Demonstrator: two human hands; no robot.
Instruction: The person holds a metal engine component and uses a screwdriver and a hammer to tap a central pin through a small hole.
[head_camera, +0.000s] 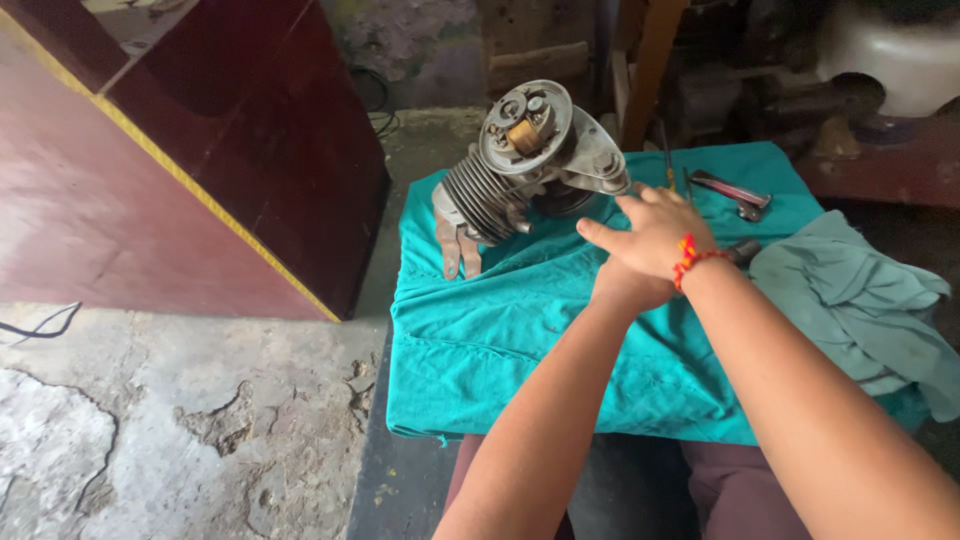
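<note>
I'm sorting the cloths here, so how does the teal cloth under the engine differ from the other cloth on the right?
The teal cloth is bright and saturated; the grey-green cloth is paler and duller. The teal cloth is spread fairly flat as a cover, with the engine on it; the grey-green cloth lies crumpled in a heap on top of it. The teal cloth looks larger. Both are plain fabric without pattern.

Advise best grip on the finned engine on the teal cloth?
Probably take the engine with both hands by its finned cylinder, coming from its left: it lies on its side, fins facing out, while the round plate on top carries exposed coil parts.
</note>
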